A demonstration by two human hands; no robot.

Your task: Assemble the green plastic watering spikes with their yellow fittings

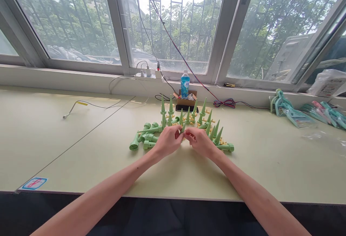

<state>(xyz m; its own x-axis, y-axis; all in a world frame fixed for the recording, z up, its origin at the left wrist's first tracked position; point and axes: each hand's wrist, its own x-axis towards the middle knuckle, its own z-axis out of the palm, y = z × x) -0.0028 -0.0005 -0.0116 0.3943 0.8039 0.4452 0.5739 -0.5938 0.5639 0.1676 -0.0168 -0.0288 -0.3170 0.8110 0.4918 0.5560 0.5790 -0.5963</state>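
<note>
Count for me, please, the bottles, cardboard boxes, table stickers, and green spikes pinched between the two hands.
bottle: 1
cardboard box: 1
sticker: 1
green spike, pinched between left hand and right hand: 1
Total: 4

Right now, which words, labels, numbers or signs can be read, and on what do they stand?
Bottle label: white marks, too blurred to read.
Table sticker: red mark in blue frame, unreadable.
White bag: print too small to read.
No text can be quoted.
</note>
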